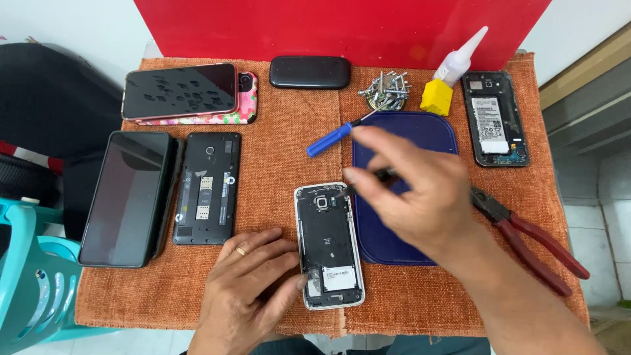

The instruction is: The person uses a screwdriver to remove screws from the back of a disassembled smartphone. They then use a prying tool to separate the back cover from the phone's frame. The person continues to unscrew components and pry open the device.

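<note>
Head view: opened phone [328, 246] lies between both hands, left hand [246, 289] touching.

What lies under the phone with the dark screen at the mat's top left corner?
A floral pink case shows beneath the dark-screened phone, along its bottom and right edges. The rest is covered.

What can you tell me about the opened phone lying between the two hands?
The opened phone lies flat, back up, on the orange mat, its rear cover off. A silvery frame rings dark inner parts, with a camera ring near the top and a white label low down. The left hand touches its lower left edge; the right hand holds a dark tool at its top.
</note>
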